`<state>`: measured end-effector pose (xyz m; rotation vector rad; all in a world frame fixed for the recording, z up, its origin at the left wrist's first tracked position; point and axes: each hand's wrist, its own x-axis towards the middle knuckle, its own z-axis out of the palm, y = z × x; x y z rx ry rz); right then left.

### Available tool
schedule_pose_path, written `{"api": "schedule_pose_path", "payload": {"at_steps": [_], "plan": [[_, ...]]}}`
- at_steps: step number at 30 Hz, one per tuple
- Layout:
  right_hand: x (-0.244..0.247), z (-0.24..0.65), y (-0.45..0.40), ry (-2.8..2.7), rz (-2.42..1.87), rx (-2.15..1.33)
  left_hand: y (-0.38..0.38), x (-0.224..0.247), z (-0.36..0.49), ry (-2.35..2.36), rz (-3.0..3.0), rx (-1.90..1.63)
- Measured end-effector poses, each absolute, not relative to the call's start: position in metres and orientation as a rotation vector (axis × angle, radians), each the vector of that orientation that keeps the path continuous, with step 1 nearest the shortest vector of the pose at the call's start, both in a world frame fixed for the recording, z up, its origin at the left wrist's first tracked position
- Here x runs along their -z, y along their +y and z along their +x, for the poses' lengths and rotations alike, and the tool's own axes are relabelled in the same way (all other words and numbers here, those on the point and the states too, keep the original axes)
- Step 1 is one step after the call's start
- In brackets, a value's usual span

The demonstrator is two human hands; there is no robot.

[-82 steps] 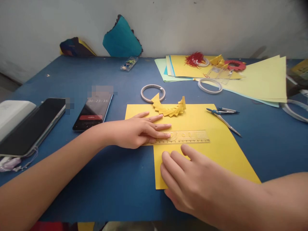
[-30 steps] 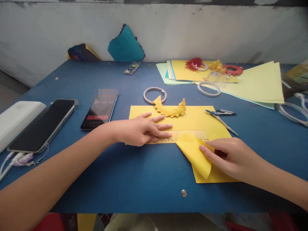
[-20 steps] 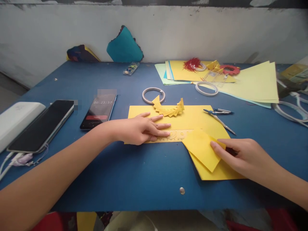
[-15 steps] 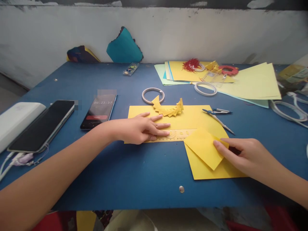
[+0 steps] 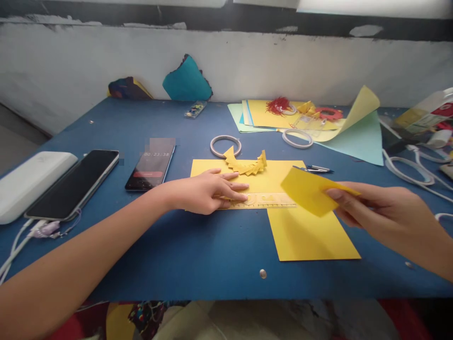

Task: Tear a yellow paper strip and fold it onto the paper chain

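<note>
My left hand (image 5: 212, 190) lies flat with fingers spread, pressing on a clear plastic ruler (image 5: 274, 200). Under the ruler is a sheet of yellow paper (image 5: 283, 174). Another yellow sheet (image 5: 313, 241) extends toward the front edge of the table. Above it, my right hand (image 5: 378, 205) pinches a small yellow paper piece (image 5: 311, 192) between thumb and fingers, tilted and off the surface. A curved chain of folded yellow paper (image 5: 247, 167) rests beyond my left fingers. Partly hidden behind the raised piece is a compass (image 5: 318, 169).
Two tape rolls (image 5: 225, 146) (image 5: 297, 138) lie farther back. Coloured paper sheets (image 5: 364, 137) with red threads (image 5: 278, 106) are at the back right. Two phones (image 5: 76, 184) (image 5: 152, 165) and a white power bank (image 5: 35, 182) occupy the left. White cables (image 5: 406, 167) coil at right.
My right hand has lifted the small yellow piece off the sheet below and tilted it. A pale yellow sheet at the back right now curls up. My left hand stays on the ruler.
</note>
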<state>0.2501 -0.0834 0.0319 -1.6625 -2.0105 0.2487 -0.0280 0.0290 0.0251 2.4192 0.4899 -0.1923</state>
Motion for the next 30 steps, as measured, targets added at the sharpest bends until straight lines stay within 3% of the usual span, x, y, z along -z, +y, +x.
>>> {"api": "schedule_pose_path", "payload": {"at_steps": [5,8,11,15,30], "plan": [[-0.034,0.208,-0.052,-2.311,-0.923,0.176,0.019,-0.021,-0.019,0.778,1.937,-0.356],[-0.013,0.193,-0.029,-2.222,-0.898,0.312,0.021,-0.019,-0.018,0.912,1.579,-0.596],[0.009,0.192,-0.015,-2.171,-0.879,0.300,0.025,-0.021,-0.015,0.831,1.451,-0.596],[0.022,0.194,-0.011,-2.093,-0.903,0.156,0.029,-0.022,0.000,0.789,1.313,-0.520],[0.014,0.178,-0.017,-1.512,-1.121,-0.892,0.019,0.002,0.030,0.671,1.457,-0.573]]}}
